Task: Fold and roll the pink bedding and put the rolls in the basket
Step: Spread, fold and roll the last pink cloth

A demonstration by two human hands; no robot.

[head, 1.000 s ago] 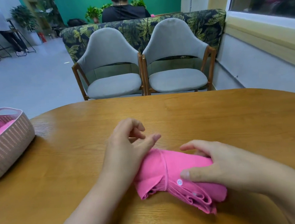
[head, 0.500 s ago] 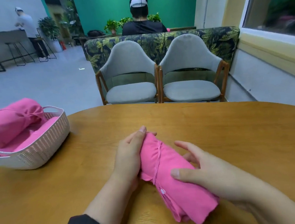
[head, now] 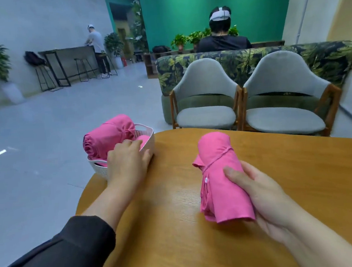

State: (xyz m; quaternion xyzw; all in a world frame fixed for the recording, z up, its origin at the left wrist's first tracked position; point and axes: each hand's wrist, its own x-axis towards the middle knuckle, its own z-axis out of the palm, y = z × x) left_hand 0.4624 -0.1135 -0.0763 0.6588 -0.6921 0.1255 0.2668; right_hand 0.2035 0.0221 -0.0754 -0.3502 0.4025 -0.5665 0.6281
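My right hand (head: 258, 198) grips a rolled pink piece of bedding (head: 218, 172) with a white button on its seam, holding it just above the wooden table (head: 179, 238). A white woven basket (head: 148, 145) stands at the table's left edge. A larger pink roll (head: 106, 138) lies in the basket, with a second bit of pink cloth (head: 143, 139) beside it. My left hand (head: 128, 160) rests on the near rim of the basket, fingers curled over its edge.
Two grey chairs (head: 207, 109) stand at the far side of the table, in front of a leaf-patterned sofa back (head: 239, 65). A person (head: 222, 37) sits behind it. Another person (head: 97, 49) stands at a counter far left. Grey floor lies left of the table.
My left hand let go of the roll and moved left onto the basket rim. My right hand now holds the roll alone, turned more upright. The view has swung left.
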